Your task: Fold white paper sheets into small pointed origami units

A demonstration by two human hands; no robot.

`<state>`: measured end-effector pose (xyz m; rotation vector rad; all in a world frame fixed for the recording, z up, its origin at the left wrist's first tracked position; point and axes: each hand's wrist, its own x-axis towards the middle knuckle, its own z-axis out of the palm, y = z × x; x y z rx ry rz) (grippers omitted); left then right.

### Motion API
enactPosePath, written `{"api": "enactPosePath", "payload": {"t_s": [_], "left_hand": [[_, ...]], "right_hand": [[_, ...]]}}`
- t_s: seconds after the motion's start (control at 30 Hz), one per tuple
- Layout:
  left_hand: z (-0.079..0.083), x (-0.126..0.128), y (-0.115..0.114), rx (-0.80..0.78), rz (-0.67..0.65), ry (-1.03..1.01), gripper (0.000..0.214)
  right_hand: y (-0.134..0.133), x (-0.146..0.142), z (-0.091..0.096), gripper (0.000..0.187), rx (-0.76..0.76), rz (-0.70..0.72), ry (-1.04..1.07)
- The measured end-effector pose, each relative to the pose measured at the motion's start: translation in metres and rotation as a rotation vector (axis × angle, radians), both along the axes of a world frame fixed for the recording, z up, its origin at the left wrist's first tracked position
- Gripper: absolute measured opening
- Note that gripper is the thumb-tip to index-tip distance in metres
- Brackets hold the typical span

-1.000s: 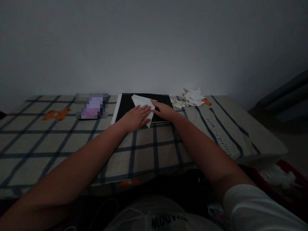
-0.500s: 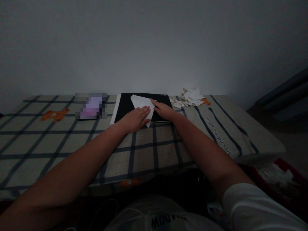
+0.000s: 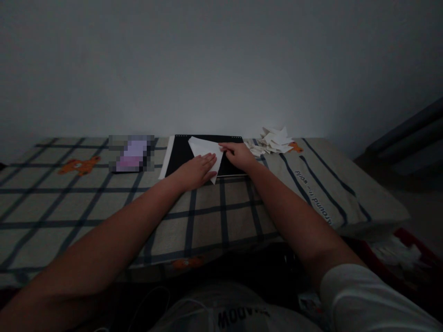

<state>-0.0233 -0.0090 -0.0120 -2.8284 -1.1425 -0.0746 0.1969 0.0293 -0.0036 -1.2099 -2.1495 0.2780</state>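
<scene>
Folded paper [image 3: 205, 148] on black board [image 3: 179, 156], frame centre. Left hand [image 3: 195, 169] lies flat, fingers released, pinning it. Right hand [image 3: 241, 156] fingers curl at its right edge; we cannot tell the grip. If the paper slips, we reckon the crease skews.

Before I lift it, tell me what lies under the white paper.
A black pad lies under the white paper, on the checked cloth. The left hand lies flat on the paper; anything between paper and pad is hidden.

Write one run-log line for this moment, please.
left hand: flat on white folded paper triangle | right hand: fingertips at its right edge | under it: black flat pad | nearby: white paper scrap pile
</scene>
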Motion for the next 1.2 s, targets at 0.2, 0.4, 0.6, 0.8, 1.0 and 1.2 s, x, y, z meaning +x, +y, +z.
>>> {"api": "enactPosePath", "payload": {"t_s": [0.2,0.4,0.6,0.8,1.0,1.2], "left_hand": [[0.001,0.0,0.001,-0.015,0.01,-0.001,0.066],[0.004,0.002,-0.001,-0.042,0.025,-0.034,0.069],[0.005,0.002,-0.001,-0.054,0.029,-0.029,0.073],[0.004,0.003,-0.002,-0.03,0.019,-0.031,0.068],[0.003,0.006,-0.007,0.019,0.039,0.021,0.069],[0.006,0.007,-0.009,0.015,0.036,0.04,0.082]], "right_hand": [[-0.007,-0.003,0.006,0.042,-0.013,0.041,-0.09],[-0.004,-0.003,0.007,0.032,-0.023,-0.003,-0.216],[-0.008,-0.006,0.007,0.034,-0.015,-0.025,-0.266],[-0.015,-0.009,0.008,0.036,0.041,-0.011,-0.325],[-0.013,-0.011,0.01,0.035,0.015,-0.03,-0.325],[-0.014,-0.012,0.011,0.035,-0.004,-0.054,-0.303]]}}
